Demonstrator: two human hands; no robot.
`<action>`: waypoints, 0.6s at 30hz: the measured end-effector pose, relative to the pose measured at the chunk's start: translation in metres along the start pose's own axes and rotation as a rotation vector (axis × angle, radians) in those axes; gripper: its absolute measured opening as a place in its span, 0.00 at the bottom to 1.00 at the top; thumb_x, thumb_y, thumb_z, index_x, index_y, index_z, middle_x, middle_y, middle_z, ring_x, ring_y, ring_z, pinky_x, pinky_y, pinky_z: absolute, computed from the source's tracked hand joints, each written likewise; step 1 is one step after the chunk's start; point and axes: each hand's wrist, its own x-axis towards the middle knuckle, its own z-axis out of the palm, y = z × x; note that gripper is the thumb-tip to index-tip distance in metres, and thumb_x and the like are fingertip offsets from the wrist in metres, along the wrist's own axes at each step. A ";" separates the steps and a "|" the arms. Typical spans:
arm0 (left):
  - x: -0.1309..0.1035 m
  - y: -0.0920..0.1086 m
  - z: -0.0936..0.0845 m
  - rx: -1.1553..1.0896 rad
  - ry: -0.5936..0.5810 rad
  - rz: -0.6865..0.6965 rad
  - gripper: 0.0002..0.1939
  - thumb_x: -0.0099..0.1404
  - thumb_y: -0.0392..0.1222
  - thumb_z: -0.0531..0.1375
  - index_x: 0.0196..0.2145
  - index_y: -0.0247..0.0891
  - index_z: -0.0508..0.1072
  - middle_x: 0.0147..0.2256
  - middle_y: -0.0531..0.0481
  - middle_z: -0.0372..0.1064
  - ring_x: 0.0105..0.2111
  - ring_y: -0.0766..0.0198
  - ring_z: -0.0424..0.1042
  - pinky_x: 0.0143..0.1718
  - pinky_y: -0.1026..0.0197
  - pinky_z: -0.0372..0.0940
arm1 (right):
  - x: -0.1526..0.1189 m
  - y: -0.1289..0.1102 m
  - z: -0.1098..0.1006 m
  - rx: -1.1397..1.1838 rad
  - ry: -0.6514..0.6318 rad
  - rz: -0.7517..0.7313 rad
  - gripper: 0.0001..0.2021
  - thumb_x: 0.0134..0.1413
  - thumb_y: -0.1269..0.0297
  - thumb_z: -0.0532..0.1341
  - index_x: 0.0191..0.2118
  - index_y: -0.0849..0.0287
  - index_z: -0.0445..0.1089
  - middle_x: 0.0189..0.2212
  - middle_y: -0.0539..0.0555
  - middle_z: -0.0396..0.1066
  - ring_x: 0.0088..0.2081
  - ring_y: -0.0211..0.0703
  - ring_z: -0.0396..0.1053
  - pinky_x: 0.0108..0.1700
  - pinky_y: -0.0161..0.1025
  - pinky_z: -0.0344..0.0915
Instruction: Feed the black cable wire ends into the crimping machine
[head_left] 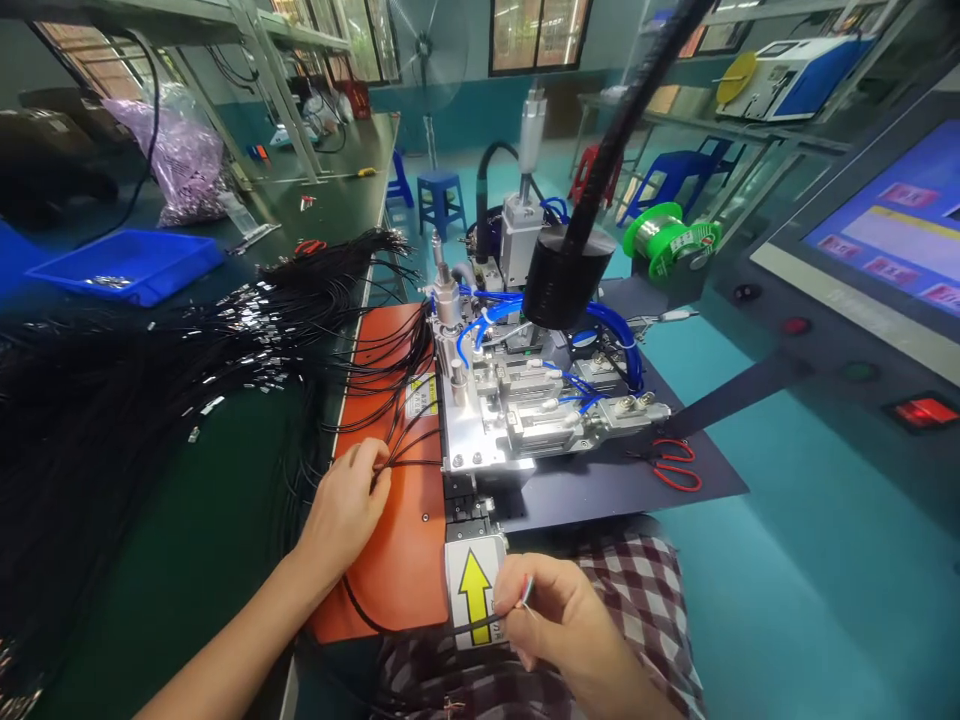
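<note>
"Where's the black cable (472, 627)?"
"Near side, crossing the yellow arrow (474, 585); the right hand (544, 610) pinches its coloured wires (528, 591)."
"And the left hand (351, 505)?"
"Over the orange plate (405, 560); I can't tell whether it grips. Best keep those wires lightly separated."

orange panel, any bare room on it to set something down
The orange panel looks bare between the left hand and the yellow-arrow label, above the cable curving across its lower edge. Its upper half is crowded with black cables.
</note>
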 end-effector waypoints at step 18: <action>-0.043 0.094 -0.020 -1.222 -0.533 -0.240 0.12 0.67 0.49 0.52 0.45 0.42 0.63 0.26 0.54 0.65 0.21 0.70 0.57 0.21 0.68 0.52 | 0.008 -0.024 -0.009 0.058 0.213 -0.026 0.15 0.49 0.54 0.65 0.36 0.61 0.71 0.25 0.48 0.67 0.19 0.29 0.56 0.22 0.30 0.52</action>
